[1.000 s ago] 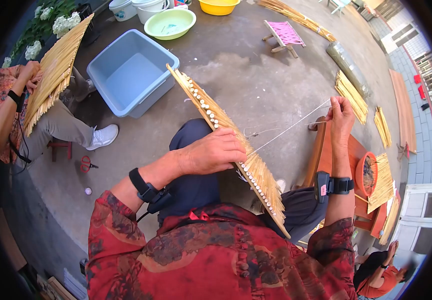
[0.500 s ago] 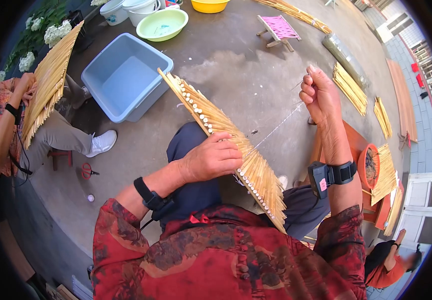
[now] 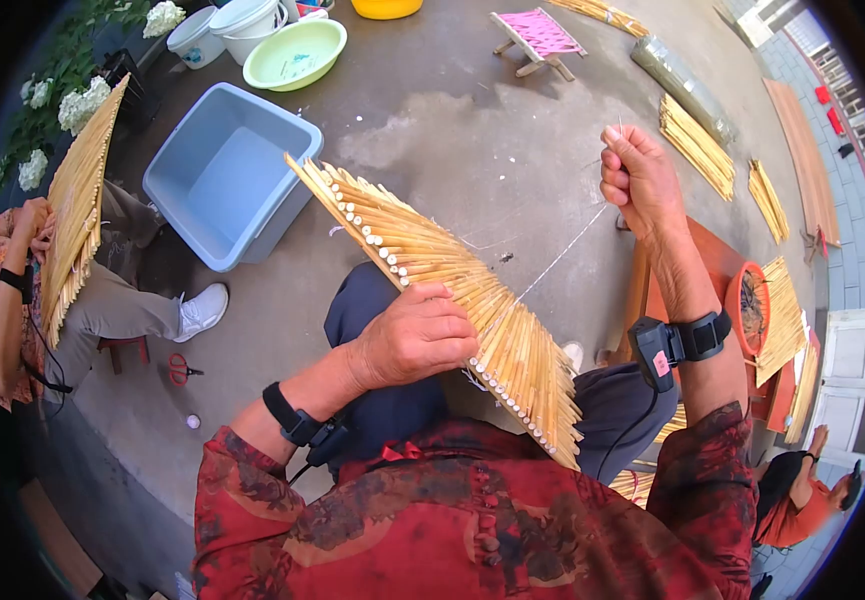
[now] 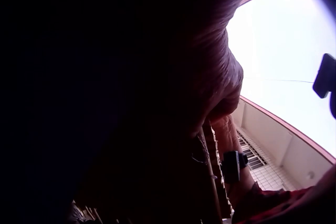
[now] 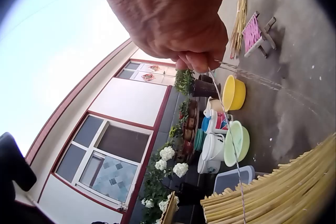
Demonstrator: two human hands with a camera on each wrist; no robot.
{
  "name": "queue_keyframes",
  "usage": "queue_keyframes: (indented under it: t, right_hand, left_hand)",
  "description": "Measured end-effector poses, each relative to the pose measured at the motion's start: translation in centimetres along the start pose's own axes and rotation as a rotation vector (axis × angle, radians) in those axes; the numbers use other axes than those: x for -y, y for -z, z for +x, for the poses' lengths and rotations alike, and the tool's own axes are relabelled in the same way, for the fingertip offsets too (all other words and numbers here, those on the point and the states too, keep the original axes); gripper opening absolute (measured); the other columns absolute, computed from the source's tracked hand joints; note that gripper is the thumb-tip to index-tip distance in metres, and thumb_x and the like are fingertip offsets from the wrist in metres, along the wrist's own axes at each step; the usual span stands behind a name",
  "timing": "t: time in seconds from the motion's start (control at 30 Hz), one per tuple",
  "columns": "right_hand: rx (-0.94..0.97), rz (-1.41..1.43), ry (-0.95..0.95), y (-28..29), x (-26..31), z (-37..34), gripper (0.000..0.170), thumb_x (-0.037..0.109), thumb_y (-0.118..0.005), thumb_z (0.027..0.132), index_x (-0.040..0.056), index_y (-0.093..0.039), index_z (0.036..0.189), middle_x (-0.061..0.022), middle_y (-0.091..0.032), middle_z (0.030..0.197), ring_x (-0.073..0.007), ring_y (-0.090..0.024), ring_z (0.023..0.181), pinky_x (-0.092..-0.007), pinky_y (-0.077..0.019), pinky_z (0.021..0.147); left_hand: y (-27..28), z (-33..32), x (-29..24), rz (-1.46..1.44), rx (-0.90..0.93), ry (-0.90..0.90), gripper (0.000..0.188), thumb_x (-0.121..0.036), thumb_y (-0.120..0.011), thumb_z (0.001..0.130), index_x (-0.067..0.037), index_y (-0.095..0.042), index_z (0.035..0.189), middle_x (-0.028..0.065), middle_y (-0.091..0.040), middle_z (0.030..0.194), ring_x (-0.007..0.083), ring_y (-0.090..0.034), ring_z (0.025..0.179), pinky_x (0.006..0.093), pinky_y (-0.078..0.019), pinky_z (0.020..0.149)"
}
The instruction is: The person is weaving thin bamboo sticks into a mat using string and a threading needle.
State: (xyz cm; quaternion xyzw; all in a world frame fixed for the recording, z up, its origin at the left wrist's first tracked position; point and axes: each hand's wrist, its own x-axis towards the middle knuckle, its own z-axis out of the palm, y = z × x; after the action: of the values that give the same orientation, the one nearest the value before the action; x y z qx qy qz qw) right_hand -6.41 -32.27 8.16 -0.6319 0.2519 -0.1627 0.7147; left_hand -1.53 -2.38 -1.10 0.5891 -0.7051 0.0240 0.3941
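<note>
A mat of yellow stalks (image 3: 452, 270), their cut white ends lined up along one edge, lies slanted across the person's lap. My left hand (image 3: 417, 335) grips that edge near its middle, fingers over the stalks; the left wrist view is mostly dark there. My right hand (image 3: 642, 180) is raised beyond the mat, thumb and fingers pinching a white thread (image 3: 562, 253). The thread runs taut from the mat's face up to this hand, and a thin needle-like tip shows above the fingertips. In the right wrist view the thread (image 5: 233, 150) drops from the curled fingers toward the mat.
A blue tub (image 3: 232, 175) stands ahead on the left, a green basin (image 3: 295, 55) behind it. Another person at the left holds a similar mat (image 3: 82, 210). Red scissors (image 3: 182, 370) lie on the floor. At the right is a reddish bench (image 3: 702, 265) with an orange bowl (image 3: 748, 310).
My right hand has moved forward and slightly left, turning as it holds the thread. The mat has tilted to show more of its face. My left hand keeps its grip on the edge.
</note>
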Motion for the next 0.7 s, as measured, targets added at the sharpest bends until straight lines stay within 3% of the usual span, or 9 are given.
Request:
queue_keyframes:
  t: [0.07,0.2,0.27,0.37,0.43,0.5,0.57,0.63,0.7]
  right_hand:
    - [0.051,-0.115,-0.023,1.3,-0.4,-0.6,0.015,0.019,-0.052,0.097,0.0045,-0.056,0.093,-0.0018,-0.055,0.07,-0.0086,-0.054,0.057,-0.0244,-0.0484,0.048]
    - [0.032,-0.479,-0.079,3.2,0.5,-3.7,0.021,0.02,-0.052,0.097,0.0021,-0.061,0.103,-0.0023,-0.058,0.072,-0.0099,-0.057,0.059,-0.0259,-0.0495,0.052]
    - [-0.061,-1.005,0.103,4.5,1.5,-4.9,0.025,0.022,-0.053,0.097,0.0035,-0.063,0.111,-0.0018,-0.058,0.071,-0.0103,-0.056,0.055,-0.0261,-0.0475,0.051]
    - [-0.193,-1.155,0.239,6.6,3.0,-5.2,0.025,0.021,-0.054,0.096,0.0052,-0.064,0.112,-0.0024,-0.058,0.07,-0.0101,-0.053,0.052,-0.0263,-0.0456,0.05]
    - [-0.156,-1.083,0.235,6.7,3.3,-6.0,0.023,0.019,-0.052,0.096,0.0058,-0.064,0.111,-0.0011,-0.057,0.068,-0.0081,-0.051,0.051,-0.024,-0.0429,0.048]
    - [0.16,-0.6,-0.107,3.9,2.8,-7.9,0.021,0.016,-0.05,0.097,0.0073,-0.063,0.111,0.0005,-0.057,0.069,-0.006,-0.048,0.049,-0.0213,-0.0408,0.047]
    - [0.31,-0.429,-0.272,0.7,1.0,-10.5,0.019,0.013,-0.048,0.097,0.0084,-0.062,0.109,0.0017,-0.058,0.071,-0.0044,-0.047,0.05,-0.019,-0.0394,0.047]
    - [0.502,-0.355,-0.368,-1.3,-1.3,-11.9,0.017,0.014,-0.048,0.097,0.0059,-0.06,0.106,-0.0003,-0.059,0.073,-0.0057,-0.051,0.053,-0.0211,-0.0425,0.047]
    - [0.546,-0.566,-0.354,-3.4,-1.9,-12.9,0.017,0.014,-0.048,0.097,0.0035,-0.06,0.103,-0.0036,-0.06,0.074,-0.0091,-0.055,0.055,-0.0247,-0.0461,0.049]
  left_hand:
    - [0.0,-0.1,-0.1,-0.002,0.031,0.0,0.025,-0.013,-0.076,0.072,-0.012,-0.066,0.094,0.0007,-0.066,0.097,0.0177,-0.062,0.096,0.041,-0.0419,0.095]
    - [0.8,-0.3,-0.9,0.054,-0.026,0.067,0.038,-0.009,-0.077,0.069,-0.013,-0.063,0.104,0.0003,-0.065,0.104,0.0202,-0.06,0.107,0.0476,-0.0353,0.104]
    - [1.2,-0.7,-0.8,0.178,-0.063,0.097,0.043,-0.007,-0.078,0.067,-0.012,-0.06,0.106,0.0009,-0.065,0.107,0.0217,-0.059,0.11,0.0523,-0.0315,0.106]
    - [1.8,-1.3,-0.5,0.17,-0.048,0.122,0.04,-0.007,-0.077,0.068,-0.012,-0.06,0.104,0.0008,-0.065,0.106,0.0218,-0.059,0.111,0.0527,-0.0319,0.106]
    - [1.9,-1.0,-0.1,0.178,-0.025,0.098,0.039,-0.007,-0.077,0.068,-0.012,-0.06,0.102,0.0009,-0.065,0.105,0.0216,-0.059,0.11,0.0522,-0.0324,0.106]
    - [1.8,-0.7,0.3,0.185,-0.007,0.081,0.037,-0.007,-0.077,0.067,-0.012,-0.061,0.1,0.0009,-0.065,0.104,0.0214,-0.059,0.109,0.0517,-0.0329,0.105]
    - [1.8,-0.8,0.7,0.124,0.02,0.091,0.037,-0.007,-0.077,0.067,-0.012,-0.062,0.1,0.0009,-0.064,0.103,0.021,-0.06,0.107,0.0497,-0.0344,0.104]
    - [1.8,-0.6,0.8,0.107,0.023,0.09,0.037,-0.007,-0.077,0.067,-0.013,-0.063,0.1,0.0007,-0.064,0.103,0.0208,-0.06,0.106,0.0487,-0.0349,0.103]
    - [1.9,-0.5,0.8,0.091,0.021,0.092,0.037,-0.007,-0.077,0.066,-0.014,-0.063,0.1,0.0006,-0.064,0.103,0.0206,-0.06,0.104,0.0477,-0.0354,0.102]
